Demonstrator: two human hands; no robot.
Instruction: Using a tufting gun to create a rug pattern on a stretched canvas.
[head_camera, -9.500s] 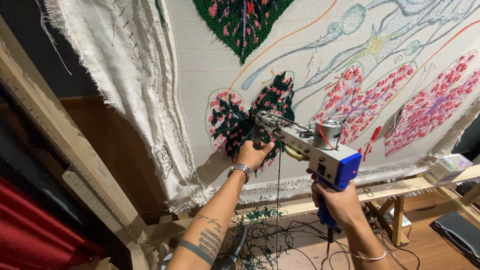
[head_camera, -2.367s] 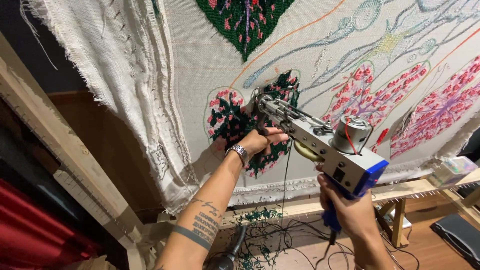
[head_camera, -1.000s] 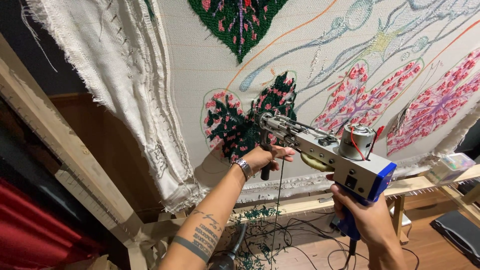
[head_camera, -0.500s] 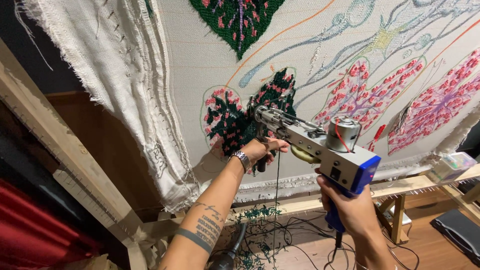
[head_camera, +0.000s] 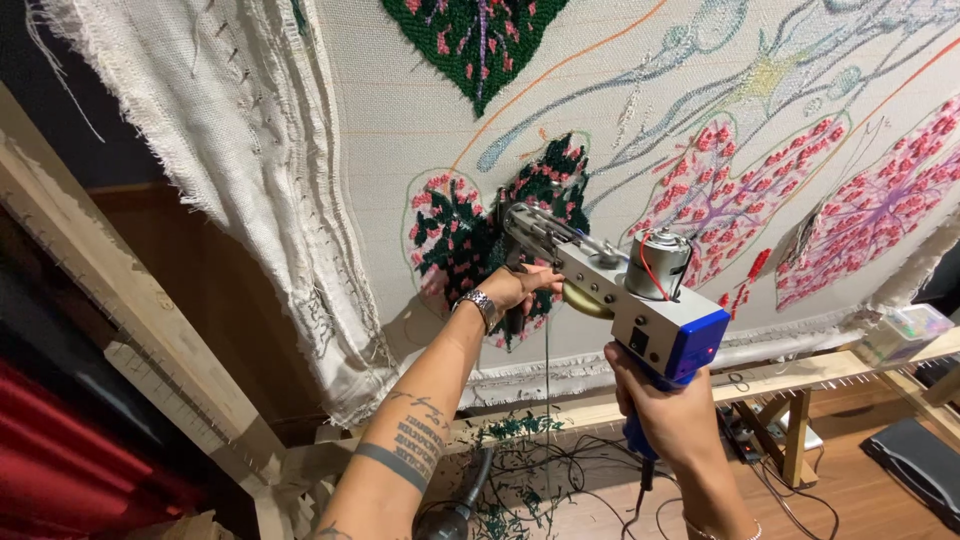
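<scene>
From the head camera, the tufting gun (head_camera: 625, 290) is pressed nose-first into the stretched cloth (head_camera: 400, 100), at the dark green and pink leaf patch (head_camera: 470, 235) near the cloth's lower edge. The right hand (head_camera: 665, 415) is closed around the blue grip under the gun's body; the left hand (head_camera: 520, 288) is wrapped around the front handle just behind the nose, wrist bent up, a metal watch band on it. To do this well, I'd judge the nose should sit square and firm against the cloth, with both hands pushing evenly so the needle does not skip or tear the weave, and the green yarn (head_camera: 547, 370) hanging below should run slack

Room to move: the patch lies close to the bottom edge, where the frayed hem meets the wooden frame rail (head_camera: 780, 375) with its row of tack points, so there is little space downward. Upward and to the right the cloth is open. A loose fold of cloth (head_camera: 250, 190) hangs at the left edge. Cables (head_camera: 590, 470) and yarn scraps lie on the floor beneath
</scene>
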